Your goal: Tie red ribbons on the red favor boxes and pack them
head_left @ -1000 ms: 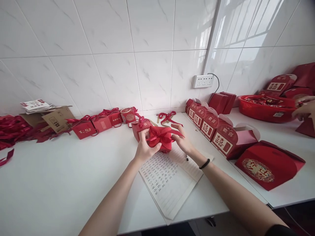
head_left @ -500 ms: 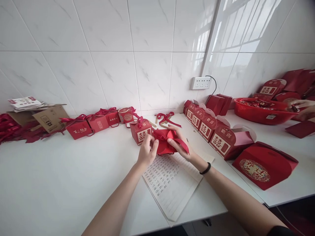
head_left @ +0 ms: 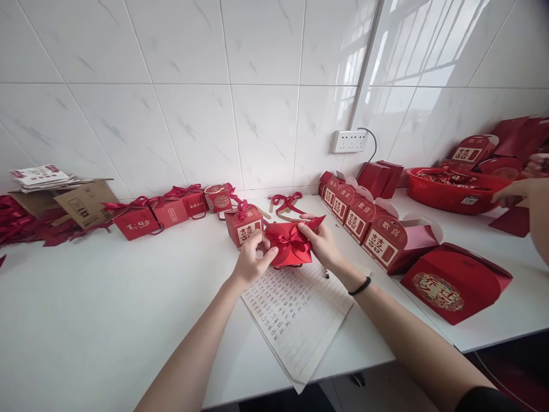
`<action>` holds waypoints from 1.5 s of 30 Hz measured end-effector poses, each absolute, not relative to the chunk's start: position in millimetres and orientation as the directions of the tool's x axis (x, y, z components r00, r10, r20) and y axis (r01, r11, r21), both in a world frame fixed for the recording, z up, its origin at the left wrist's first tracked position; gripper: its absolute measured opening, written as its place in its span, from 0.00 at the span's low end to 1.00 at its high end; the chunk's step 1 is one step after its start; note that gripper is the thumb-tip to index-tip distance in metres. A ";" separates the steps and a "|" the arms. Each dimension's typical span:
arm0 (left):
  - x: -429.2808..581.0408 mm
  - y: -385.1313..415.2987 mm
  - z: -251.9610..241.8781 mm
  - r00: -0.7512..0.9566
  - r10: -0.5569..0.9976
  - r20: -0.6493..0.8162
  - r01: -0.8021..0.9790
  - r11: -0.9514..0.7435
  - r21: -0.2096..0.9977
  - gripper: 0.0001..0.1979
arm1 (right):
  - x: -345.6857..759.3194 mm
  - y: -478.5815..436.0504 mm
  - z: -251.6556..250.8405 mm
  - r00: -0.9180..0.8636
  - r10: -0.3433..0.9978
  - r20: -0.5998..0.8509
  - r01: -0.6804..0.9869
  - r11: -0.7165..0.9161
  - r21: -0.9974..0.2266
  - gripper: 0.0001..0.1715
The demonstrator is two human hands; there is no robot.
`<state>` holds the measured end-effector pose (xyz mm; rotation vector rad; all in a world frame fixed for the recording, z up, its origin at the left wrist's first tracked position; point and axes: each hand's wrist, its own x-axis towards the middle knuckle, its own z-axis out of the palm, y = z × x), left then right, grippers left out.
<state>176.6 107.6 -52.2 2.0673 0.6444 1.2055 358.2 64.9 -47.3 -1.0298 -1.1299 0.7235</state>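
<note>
A red gift box (head_left: 281,258) is between my hands above an open notebook with handwritten columns (head_left: 295,320). Across its top a red satin ribbon (head_left: 294,239) is tied in a bow. My left hand (head_left: 252,258) grips the box's left side near the bow, thumb on top. On the right, my right hand (head_left: 323,243) pinches the ribbon, and a ribbon end sticks up past its fingers. Both hands' lower fingers are partly hidden. Just behind my left hand stands a finished red box (head_left: 245,224) with a ribbon bow.
Ribbon-tied boxes (head_left: 169,212) line the wall at left, beside cardboard (head_left: 86,203). Loose ribbon (head_left: 286,201) lies at the back. Untied red boxes (head_left: 380,243) form a row at right. Beyond, another person's hand (head_left: 508,194) is by a red basin (head_left: 457,197) of small packets.
The ribbon bow now lies spread over the box top, and the end that hung over my right hand now points up. The other person's arm has come further into view.
</note>
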 end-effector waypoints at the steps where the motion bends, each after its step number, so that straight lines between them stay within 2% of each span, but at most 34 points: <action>1: 175.3 108.7 -50.0 0.464 0.695 0.549 0.076 -0.649 0.757 0.11 | 359.4 65.7 -47.4 0.304 0.880 0.366 0.013 0.380 -0.925 0.24; 7: 168.4 111.6 -35.6 0.555 0.758 0.342 0.039 -0.434 0.900 0.13 | 362.9 64.9 -43.8 0.247 0.933 0.263 -0.070 0.288 -0.955 0.27; 12: 161.8 116.3 -33.6 0.622 0.758 0.196 0.014 -0.261 0.965 0.13 | 362.9 64.1 -41.7 0.223 0.944 0.242 -0.117 0.273 -0.955 0.25; 18: 152.3 122.1 -35.2 0.725 0.675 0.138 -0.027 -0.173 0.985 0.14 | 362.9 64.0 -41.5 0.229 0.945 0.232 -0.212 0.281 -0.936 0.21; 21: 147.6 123.4 -33.4 0.760 0.642 0.104 -0.023 -0.133 0.991 0.13 | 363.4 63.0 -41.3 0.206 0.952 0.227 -0.203 0.269 -0.941 0.20; 27: 137.4 128.0 -32.8 0.812 0.584 0.001 0.076 -0.107 0.991 0.12 | 364.5 64.2 -42.2 0.236 0.952 0.192 -0.226 0.246 -0.943 0.21; 32: 124.8 134.0 -30.4 0.859 0.455 -0.235 0.277 -0.027 0.960 0.12 | 364.5 63.4 -41.3 0.230 0.957 0.178 -0.215 0.228 -0.950 0.22; 36: 114.7 134.9 -23.9 0.843 0.401 -0.357 0.417 -0.069 0.906 0.11 | 363.3 61.9 -39.8 0.245 0.948 0.203 -0.204 0.255 -0.945 0.21; 38: 113.3 133.2 -20.1 0.825 0.431 -0.365 0.434 -0.070 0.898 0.10 | 362.6 61.5 -39.1 0.232 0.950 0.210 -0.185 0.255 -0.949 0.21; 42: 121.6 126.4 -15.1 0.817 0.531 -0.225 0.285 -0.033 0.958 0.12 | 362.2 62.0 -39.0 0.239 0.949 0.206 -0.139 0.244 -0.960 0.23; 45: 135.3 120.2 -16.4 0.825 0.540 -0.168 0.263 -0.102 0.959 0.13 | 361.2 61.8 -39.1 0.264 0.937 0.228 -0.091 0.259 -0.962 0.23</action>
